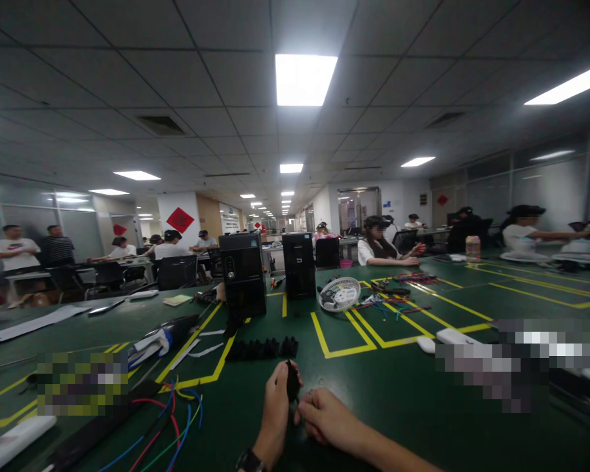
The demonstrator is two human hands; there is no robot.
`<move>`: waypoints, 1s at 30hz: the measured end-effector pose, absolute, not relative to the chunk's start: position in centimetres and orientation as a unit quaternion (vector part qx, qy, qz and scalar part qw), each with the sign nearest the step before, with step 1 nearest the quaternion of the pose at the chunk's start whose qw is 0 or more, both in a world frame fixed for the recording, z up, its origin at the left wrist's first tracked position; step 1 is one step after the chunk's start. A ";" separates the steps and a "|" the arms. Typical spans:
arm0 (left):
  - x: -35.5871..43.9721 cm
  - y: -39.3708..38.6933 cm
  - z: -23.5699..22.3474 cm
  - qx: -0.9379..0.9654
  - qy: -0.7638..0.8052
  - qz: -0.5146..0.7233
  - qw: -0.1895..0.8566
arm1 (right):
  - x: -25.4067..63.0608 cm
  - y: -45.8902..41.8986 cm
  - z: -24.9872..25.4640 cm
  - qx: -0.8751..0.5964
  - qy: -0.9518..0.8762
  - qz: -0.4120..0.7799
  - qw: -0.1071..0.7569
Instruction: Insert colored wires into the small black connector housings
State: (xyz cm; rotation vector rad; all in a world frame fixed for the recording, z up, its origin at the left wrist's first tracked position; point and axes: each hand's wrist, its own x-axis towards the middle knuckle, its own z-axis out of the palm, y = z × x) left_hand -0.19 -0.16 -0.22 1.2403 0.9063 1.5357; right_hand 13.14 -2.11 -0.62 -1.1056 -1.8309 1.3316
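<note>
At the near middle of the table, my left hand (274, 400) is closed around a small black part (292, 381); its exact kind is too dark to make out. Just to the right, the fingers of my right hand (327, 415) are pinched together at the lower end of that part. Whatever lies between those fingertips is hidden or too small to name. Beyond my hands, a row of several similar black pieces (261, 349) lies on the green tabletop (246, 419).
Two black computer towers (243, 272) stand farther back, beside a white round grille (339, 294). Loose coloured wires (174, 419) lie at left, with more wires (398, 298) at back right. Yellow tape (351, 353) marks the table. A person (381, 246) sits opposite.
</note>
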 end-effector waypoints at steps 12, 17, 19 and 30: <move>-0.4 -0.2 0.6 0.343 0.339 0.685 0.545 | 12.5 -5.0 1.8 -0.422 -0.843 0.200 0.269; 0.0 -0.6 1.0 0.327 0.368 0.673 0.552 | 13.2 -5.2 3.5 -0.441 -0.861 0.105 0.230; 0.3 -0.8 1.5 0.294 0.381 0.670 0.566 | 13.6 -5.4 4.3 -0.456 -0.863 0.044 0.212; 0.1 -1.4 2.1 0.187 0.358 0.644 0.650 | 11.9 -6.4 0.5 -0.444 -0.874 -0.094 0.177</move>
